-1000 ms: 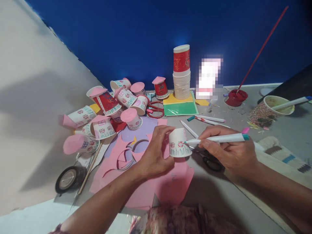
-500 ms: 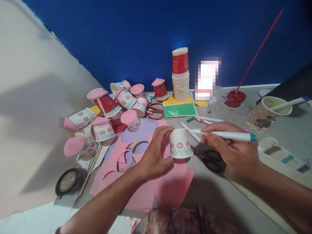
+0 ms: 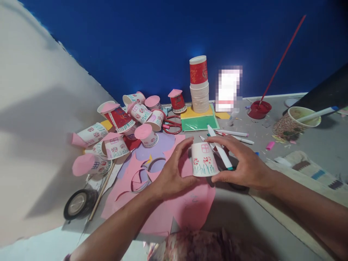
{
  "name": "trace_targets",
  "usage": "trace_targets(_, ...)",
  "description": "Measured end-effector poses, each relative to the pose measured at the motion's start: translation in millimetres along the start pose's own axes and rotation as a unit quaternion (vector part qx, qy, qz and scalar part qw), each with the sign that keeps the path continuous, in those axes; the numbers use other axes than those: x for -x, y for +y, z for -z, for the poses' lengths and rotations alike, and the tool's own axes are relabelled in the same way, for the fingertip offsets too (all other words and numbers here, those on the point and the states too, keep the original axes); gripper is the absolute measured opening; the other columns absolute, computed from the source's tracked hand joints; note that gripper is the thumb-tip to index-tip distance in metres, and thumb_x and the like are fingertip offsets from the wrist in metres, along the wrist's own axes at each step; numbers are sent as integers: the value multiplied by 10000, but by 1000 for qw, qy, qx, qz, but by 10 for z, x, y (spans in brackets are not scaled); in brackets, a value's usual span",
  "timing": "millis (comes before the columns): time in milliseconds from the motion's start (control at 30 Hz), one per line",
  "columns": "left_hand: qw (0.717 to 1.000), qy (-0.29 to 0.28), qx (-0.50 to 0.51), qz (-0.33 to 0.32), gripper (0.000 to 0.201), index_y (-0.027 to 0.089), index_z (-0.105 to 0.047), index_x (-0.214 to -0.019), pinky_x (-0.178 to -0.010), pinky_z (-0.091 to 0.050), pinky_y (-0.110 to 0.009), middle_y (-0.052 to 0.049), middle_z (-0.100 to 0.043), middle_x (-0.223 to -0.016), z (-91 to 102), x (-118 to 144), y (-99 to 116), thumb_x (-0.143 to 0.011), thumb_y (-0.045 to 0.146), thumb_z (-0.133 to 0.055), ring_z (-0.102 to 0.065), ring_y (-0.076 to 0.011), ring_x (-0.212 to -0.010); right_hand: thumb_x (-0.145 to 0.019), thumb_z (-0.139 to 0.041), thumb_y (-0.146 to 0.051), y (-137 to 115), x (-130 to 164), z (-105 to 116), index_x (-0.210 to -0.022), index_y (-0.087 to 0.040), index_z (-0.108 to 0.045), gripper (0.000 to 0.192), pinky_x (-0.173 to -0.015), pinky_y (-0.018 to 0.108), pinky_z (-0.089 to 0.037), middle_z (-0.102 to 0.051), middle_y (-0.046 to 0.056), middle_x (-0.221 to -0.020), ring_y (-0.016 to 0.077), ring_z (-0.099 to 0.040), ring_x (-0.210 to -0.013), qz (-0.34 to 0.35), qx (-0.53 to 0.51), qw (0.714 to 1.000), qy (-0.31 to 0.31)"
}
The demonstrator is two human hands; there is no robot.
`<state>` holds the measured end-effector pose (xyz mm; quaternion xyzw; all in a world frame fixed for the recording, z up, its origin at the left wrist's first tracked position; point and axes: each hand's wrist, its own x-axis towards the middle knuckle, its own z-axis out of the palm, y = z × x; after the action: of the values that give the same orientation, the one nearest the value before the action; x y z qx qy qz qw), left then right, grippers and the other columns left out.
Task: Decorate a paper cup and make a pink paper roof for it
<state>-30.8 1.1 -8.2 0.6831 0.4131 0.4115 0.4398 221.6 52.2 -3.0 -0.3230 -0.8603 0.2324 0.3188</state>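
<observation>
White, red-flowered paper cup (image 3: 204, 159) is held upside down between left hand (image 3: 175, 168) and right hand (image 3: 243, 161), both pinching it, thumbs low. Squeezing might dent it; the slim white teal-ended marker (image 3: 224, 156), tucked in the right hand, could slip and streak it.

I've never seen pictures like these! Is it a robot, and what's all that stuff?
No robot here: these are a person's bare left hand and right hand. One camera, worn on the person's head, looks forward and down, so you see roughly what they see. Both hands hold an upside-down paper cup drawn with a pink window, red flowers and green grass. A white marker is by the right hand; I can't tell whether it's gripped. On the table lie pink paper and more decorated cups, some with pink paper tops. A stack of cups stands farther back.
</observation>
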Motion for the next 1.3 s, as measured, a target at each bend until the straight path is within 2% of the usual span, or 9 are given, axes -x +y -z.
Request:
trace_targets(67,999,-7,-47,-6,994,340,-353,-1569,-1270,-366,-586,-114,-384,-1641,16,8,27,-754,381,-920,-382,-370,-1537,-737,-925,-509,-6,-8,-15,-1510,-287,-489,915,-1008,514,-580,-698,129,-1372,361,-680,-1199,30,17,999,-6)
trace_targets(133,994,-11,-107,-23,948,331,-374,-1559,-1238,-397,-602,-122,-437,-1583,19,10,39,-771,402,-897,-425,-374,-1489,-725,-937,-487,-4,-16,-25,-1517,-283,-482,936,-959,510,-600,-717,126,-1332,351,-691,-1146,42,22,999,-12)
trace_targets(267,984,0,-167,-60,799,308,-422,-1506,-1147,-486,-577,-121,-522,-1438,3,-5,25,-800,257,-791,-512,-342,-1363,-725,-932,-508,-19,-10,4,-1527,-289,-493,940,-914,483,-618,-689,128,-1404,346,-703,-1139,23,-4,1000,-5)
trace_targets(333,981,26,-177,-69,780,303,-439,-1476,-1123,-502,-557,-113,-524,-1399,0,-12,20,-774,202,-764,-525,-326,-1325,-825,-872,-439,-57,12,40,-1477,-298,-558,738,-967,481,-599,-740,99,-1321,317,-735,-1081,13,-28,999,43)
trace_targets(433,977,67,-191,-72,764,299,-459,-1434,-1118,-506,-534,-99,-513,-1359,7,-14,28,-739,145,-736,-524,-306,-1302,-985,-694,-263,-145,56,85,-1314,-324,-697,334,-947,457,-600,-807,23,-982,249,-770,-863,6,-79,988,134)
trace_targets(500,974,78,-199,-71,762,297,-460,-1414,-1109,-513,-522,-95,-508,-1337,10,-11,39,-721,104,-711,-523,-300,-1293,-1003,-653,-226,-208,75,97,-1219,-337,-749,261,-867,453,-616,-801,14,-907,250,-768,-819,12,-109,982,151)
trace_targets(700,970,77,-217,-77,775,291,-432,-1390,-1046,-541,-505,-96,-498,-1284,-17,-3,53,-692,70,-687,-526,-301,-1247,-948,-684,-142,-318,33,51,-1060,-321,-757,225,-606,376,-576,-765,15,-838,209,-704,-675,11,-150,982,111)
trace_targets(900,968,64,-224,-94,773,281,-406,-1414,-1056,-521,-519,-110,-484,-1283,-54,7,60,-720,107,-697,-497,-308,-1262,-942,-659,-136,-343,-23,55,-996,-270,-724,159,-624,345,-578,-745,25,-784,199,-705,-690,40,-102,992,70)
trace_targets(1300,969,55,-221,-92,792,276,-406,-1419,-1039,-515,-516,-118,-478,-1288,-53,11,25,-698,112,-692,-500,-313,-1252,-960,-632,-161,-341,-65,55,-987,-236,-715,114,-606,286,-588,-754,20,-780,174,-718,-674,81,-55,993,71)
